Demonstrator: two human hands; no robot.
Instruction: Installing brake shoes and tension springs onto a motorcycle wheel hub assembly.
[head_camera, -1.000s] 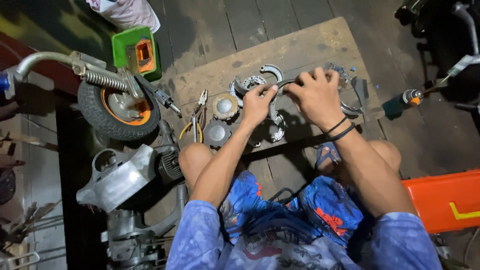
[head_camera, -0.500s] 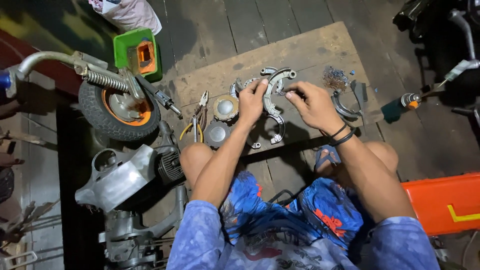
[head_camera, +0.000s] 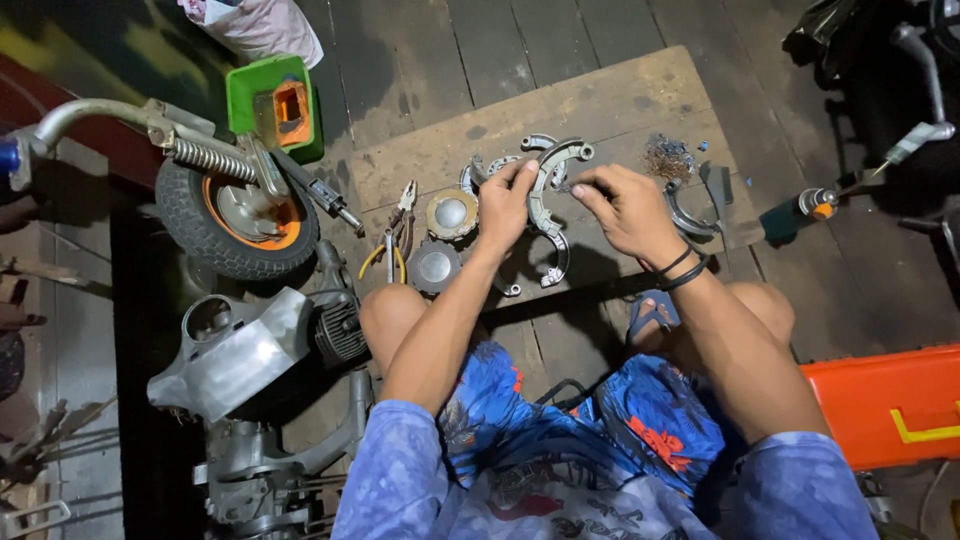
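Note:
My left hand grips a curved grey brake shoe above a wooden board. My right hand, with dark bands on its wrist, pinches something small against the same shoe; what it pinches is too small to make out. A second brake shoe lies on the board just below my hands. Two round metal caps sit to the left of my left hand.
Pliers with yellow handles lie left of the caps. A small wheel with an orange rim, a spring fork and engine parts fill the left. A green box stands behind. An orange case is at right, another shoe beyond my right hand.
My right hand has drawn back from the far right parts toward the shoe in my left hand. The shoe now stands higher and more upright between both hands.

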